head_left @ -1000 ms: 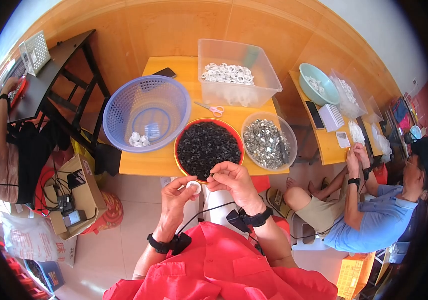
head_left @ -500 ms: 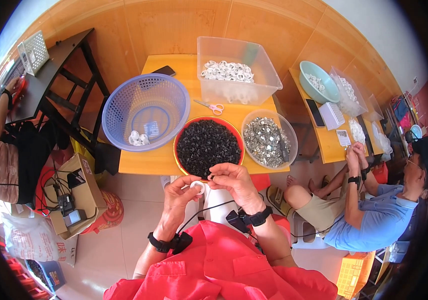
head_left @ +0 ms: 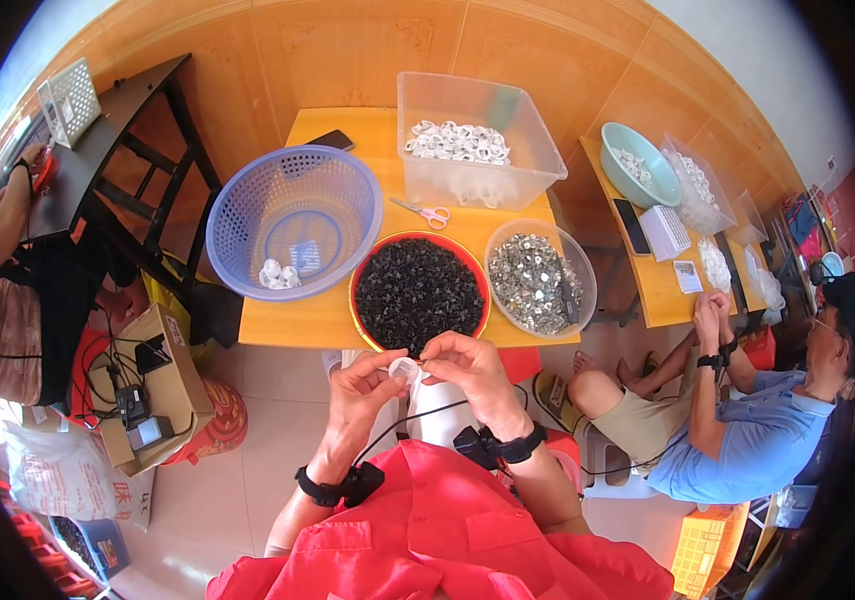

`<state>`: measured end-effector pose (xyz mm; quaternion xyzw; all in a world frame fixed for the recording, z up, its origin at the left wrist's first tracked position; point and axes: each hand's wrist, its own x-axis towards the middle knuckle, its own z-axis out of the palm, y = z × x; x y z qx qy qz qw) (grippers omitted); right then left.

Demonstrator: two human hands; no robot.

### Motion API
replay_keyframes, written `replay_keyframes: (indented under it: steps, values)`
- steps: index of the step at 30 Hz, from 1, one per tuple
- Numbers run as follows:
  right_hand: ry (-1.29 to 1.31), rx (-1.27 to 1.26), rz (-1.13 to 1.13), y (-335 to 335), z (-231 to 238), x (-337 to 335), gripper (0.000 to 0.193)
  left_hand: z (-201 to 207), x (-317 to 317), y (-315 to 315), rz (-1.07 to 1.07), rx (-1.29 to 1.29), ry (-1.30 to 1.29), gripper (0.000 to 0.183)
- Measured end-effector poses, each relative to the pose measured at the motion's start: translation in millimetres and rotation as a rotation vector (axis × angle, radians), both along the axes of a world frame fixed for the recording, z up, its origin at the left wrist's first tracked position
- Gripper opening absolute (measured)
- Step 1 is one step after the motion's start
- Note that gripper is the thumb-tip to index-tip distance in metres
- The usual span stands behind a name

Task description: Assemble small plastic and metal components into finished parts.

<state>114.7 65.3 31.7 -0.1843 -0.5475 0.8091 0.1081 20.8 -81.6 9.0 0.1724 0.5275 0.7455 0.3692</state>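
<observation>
Between thumb and fingers my left hand point(head_left: 358, 388) pinches a round white plastic part point(head_left: 405, 370) with an opening in it. My right hand point(head_left: 468, 372) is closed in a pinch beside it, fingertips touching or nearly touching the part; a small dark piece point(head_left: 424, 359) shows at them. Just beyond my hands sits a red-rimmed bowl point(head_left: 486, 290) heaped with small black pieces point(head_left: 420, 290). To its right, a clear round tub point(head_left: 588, 300) holds small metal pieces point(head_left: 533, 280). A blue-purple basket point(head_left: 238, 200) at the left contains a few white parts point(head_left: 278, 274).
On the yellow table point(head_left: 298, 325) a clear bin point(head_left: 483, 95) of white rings stands at the back, near scissors point(head_left: 435, 214) and a phone point(head_left: 333, 140). A seated co-worker in blue point(head_left: 748, 440) is at the right. An open cardboard box point(head_left: 173, 400) stands lower left.
My right hand has come closer to my left, bringing its fingertips to the white part. That part has turned, so its opening now shows.
</observation>
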Motion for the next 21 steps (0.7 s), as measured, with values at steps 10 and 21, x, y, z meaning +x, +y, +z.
replay_keyframes:
  steps: [10, 21]
  values:
    - [0.098, 0.538, -0.258, -25, 1, 0, 0.011, 8, 6, 3, 0.067, -0.052, 0.149, 0.031]
    - [0.138, 0.806, -0.341, -29, -2, 2, 0.013, 7, 9, 3, 0.028, -0.082, 0.191, 0.028]
